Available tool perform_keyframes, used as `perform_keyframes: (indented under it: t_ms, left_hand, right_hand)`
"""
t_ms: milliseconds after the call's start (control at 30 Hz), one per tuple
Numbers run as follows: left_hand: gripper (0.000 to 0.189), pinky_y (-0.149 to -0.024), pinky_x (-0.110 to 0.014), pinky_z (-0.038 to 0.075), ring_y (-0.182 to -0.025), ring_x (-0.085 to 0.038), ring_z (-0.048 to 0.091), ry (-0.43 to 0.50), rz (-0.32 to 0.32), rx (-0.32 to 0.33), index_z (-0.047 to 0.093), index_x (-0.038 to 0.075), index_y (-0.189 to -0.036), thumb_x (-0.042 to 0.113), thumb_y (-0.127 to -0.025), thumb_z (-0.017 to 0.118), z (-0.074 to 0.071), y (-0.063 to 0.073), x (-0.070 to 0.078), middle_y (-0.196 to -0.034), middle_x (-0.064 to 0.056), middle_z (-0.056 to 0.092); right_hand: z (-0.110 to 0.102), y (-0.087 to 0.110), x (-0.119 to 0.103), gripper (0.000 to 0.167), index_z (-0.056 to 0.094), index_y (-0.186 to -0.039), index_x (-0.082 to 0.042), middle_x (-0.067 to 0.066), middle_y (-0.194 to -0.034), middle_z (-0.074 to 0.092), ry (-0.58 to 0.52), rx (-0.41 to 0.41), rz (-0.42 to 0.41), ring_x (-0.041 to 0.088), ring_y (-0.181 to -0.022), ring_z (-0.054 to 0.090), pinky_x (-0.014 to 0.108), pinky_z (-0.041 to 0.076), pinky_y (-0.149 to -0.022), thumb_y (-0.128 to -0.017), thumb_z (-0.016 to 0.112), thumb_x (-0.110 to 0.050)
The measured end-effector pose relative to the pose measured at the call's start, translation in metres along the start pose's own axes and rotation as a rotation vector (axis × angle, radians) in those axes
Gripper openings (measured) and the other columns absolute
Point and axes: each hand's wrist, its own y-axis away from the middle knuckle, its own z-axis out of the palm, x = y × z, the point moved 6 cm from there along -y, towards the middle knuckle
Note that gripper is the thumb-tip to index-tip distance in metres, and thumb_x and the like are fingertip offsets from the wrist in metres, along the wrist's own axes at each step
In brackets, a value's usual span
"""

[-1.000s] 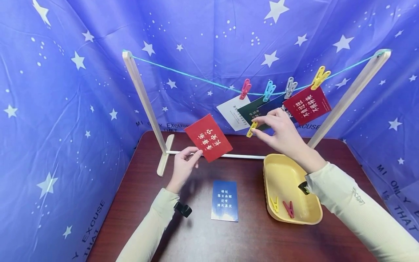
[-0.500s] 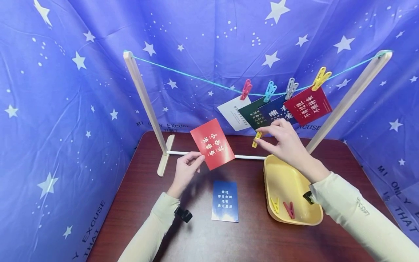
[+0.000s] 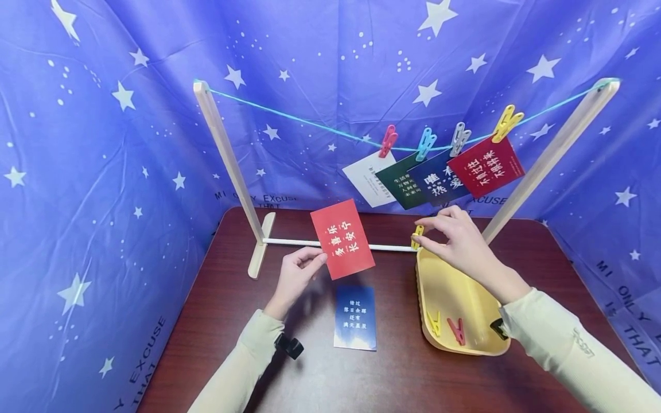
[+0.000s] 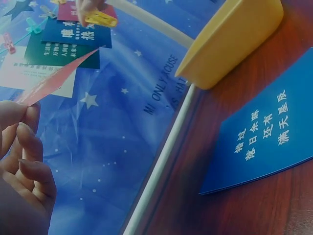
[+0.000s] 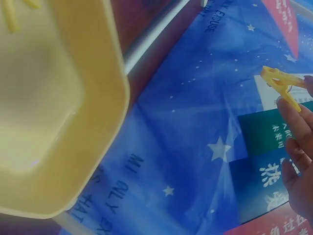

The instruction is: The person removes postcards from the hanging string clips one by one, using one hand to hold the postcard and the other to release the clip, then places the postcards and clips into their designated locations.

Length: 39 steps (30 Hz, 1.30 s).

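My left hand (image 3: 296, 279) pinches a red card (image 3: 343, 238) with white characters by its lower left edge, up off the table. In my right hand (image 3: 467, 244) a yellow clothespin (image 3: 418, 236) is pinched between thumb and fingers, over the back of the yellow basin; the right wrist view shows it from the side. Behind the hands a teal string (image 3: 289, 115) carries a white card (image 3: 369, 179), a green card (image 3: 405, 182), a dark blue card (image 3: 436, 175) and a dark red card (image 3: 486, 166), each hung by a clothespin.
The yellow basin (image 3: 420, 298) on the right holds a yellow clothespin (image 3: 434, 324) and a red clothespin (image 3: 456, 331). A blue card (image 3: 355, 318) lies on the brown table (image 3: 289, 378). Wooden posts (image 3: 227, 155) hold up the string, with a white rod (image 3: 382, 247) low between them.
The red card in my left hand has come lower and to the right, turning more upright. My right hand has moved down and right with the yellow clothespin, away from the hung cards.
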Motion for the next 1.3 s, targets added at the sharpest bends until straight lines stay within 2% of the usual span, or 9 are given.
perform_keyframes:
  t_ms: [133, 300, 500, 700, 733, 800, 1000, 1200, 1300]
  left_hand:
    - [0.016, -0.051, -0.018, 0.039, -0.054, -0.006, 0.048, -0.008, -0.004, -0.013, 0.071, -0.014, -0.106, -0.002, -0.096, 0.07, 0.0, 0.003, -0.001, -0.084, -0.006, 0.072]
    - [0.016, -0.051, -0.018, 0.034, -0.055, -0.004, 0.045, -0.027, -0.006, -0.057, 0.071, -0.014, -0.107, -0.002, -0.096, 0.069, 0.001, 0.007, -0.003, -0.075, 0.005, 0.066]
    - [0.017, -0.048, -0.019, 0.03, -0.052, -0.004, 0.041, -0.032, -0.048, -0.105, 0.07, -0.014, -0.107, -0.001, -0.097, 0.069, 0.005, 0.015, -0.012, -0.065, 0.003, 0.056]
    - [0.017, -0.046, -0.019, 0.029, -0.05, -0.004, 0.041, -0.037, -0.095, -0.127, 0.069, -0.015, -0.107, -0.002, -0.097, 0.069, 0.005, 0.022, -0.02, -0.063, 0.004, 0.054]
    - [0.017, -0.047, -0.019, 0.029, -0.05, -0.004, 0.041, -0.042, -0.103, -0.129, 0.069, -0.015, -0.107, -0.001, -0.097, 0.069, 0.005, 0.023, -0.021, -0.063, 0.004, 0.053]
    - [0.018, -0.047, -0.019, 0.03, -0.05, -0.004, 0.041, -0.057, -0.116, -0.136, 0.07, -0.014, -0.107, 0.0, -0.097, 0.069, 0.004, 0.025, -0.022, -0.062, 0.004, 0.052]
    - [0.018, -0.047, -0.018, 0.035, -0.05, -0.005, 0.044, -0.089, -0.169, -0.182, 0.07, -0.013, -0.107, 0.001, -0.097, 0.07, 0.004, 0.032, -0.034, -0.063, 0.001, 0.057]
    - [0.019, -0.047, -0.019, 0.037, -0.049, -0.006, 0.045, -0.099, -0.224, -0.255, 0.069, -0.014, -0.106, 0.002, -0.097, 0.069, 0.01, 0.041, -0.045, -0.066, 0.007, 0.062]
    - [0.019, -0.048, -0.018, 0.037, -0.049, -0.005, 0.045, -0.099, -0.238, -0.29, 0.069, -0.015, -0.106, 0.002, -0.097, 0.068, 0.014, 0.046, -0.049, -0.067, -0.001, 0.063]
  right_hand:
    - [-0.001, 0.009, 0.005, 0.032, 0.078, -0.108, -0.005, 0.006, -0.088, 0.075, 0.003, 0.004, -0.005, 0.018, -0.088, 0.047, 0.037, 0.034, -0.074, -0.078, 0.089, -0.006]
    - [-0.002, 0.02, 0.014, 0.031, 0.078, -0.105, -0.005, 0.005, -0.085, 0.074, 0.015, -0.002, -0.002, 0.019, -0.088, 0.049, 0.038, 0.034, -0.074, -0.076, 0.089, -0.006]
    - [0.004, 0.038, 0.028, 0.028, 0.08, -0.103, -0.008, 0.0, -0.084, 0.07, 0.05, -0.06, 0.06, 0.023, -0.091, 0.052, 0.043, 0.04, -0.076, -0.078, 0.09, -0.015]
    - [0.009, 0.057, 0.037, 0.028, 0.08, -0.101, -0.007, 0.0, -0.086, 0.07, 0.062, -0.057, 0.054, 0.025, -0.089, 0.058, 0.047, 0.046, -0.074, -0.076, 0.091, -0.015]
    - [0.01, 0.06, 0.038, 0.029, 0.08, -0.101, -0.008, -0.002, -0.086, 0.07, 0.064, -0.058, 0.055, 0.021, -0.086, 0.057, 0.044, 0.045, -0.073, -0.075, 0.091, -0.015]
    - [0.011, 0.067, 0.041, 0.03, 0.08, -0.101, -0.009, -0.004, -0.085, 0.073, 0.067, -0.068, 0.07, 0.021, -0.088, 0.058, 0.045, 0.044, -0.076, -0.075, 0.091, -0.015]
    - [0.017, 0.087, 0.048, 0.027, 0.079, -0.099, -0.008, -0.006, -0.082, 0.072, 0.075, -0.092, 0.099, 0.023, -0.089, 0.06, 0.046, 0.044, -0.079, -0.075, 0.091, -0.014]
    - [0.017, 0.099, 0.053, 0.028, 0.079, -0.097, -0.007, -0.006, -0.08, 0.071, 0.088, -0.076, 0.101, 0.025, -0.087, 0.06, 0.045, 0.044, -0.078, -0.073, 0.091, -0.012]
    - [0.016, 0.102, 0.054, 0.027, 0.079, -0.096, -0.007, -0.006, -0.079, 0.071, 0.096, -0.071, 0.103, 0.026, -0.087, 0.06, 0.046, 0.043, -0.079, -0.072, 0.091, -0.011]
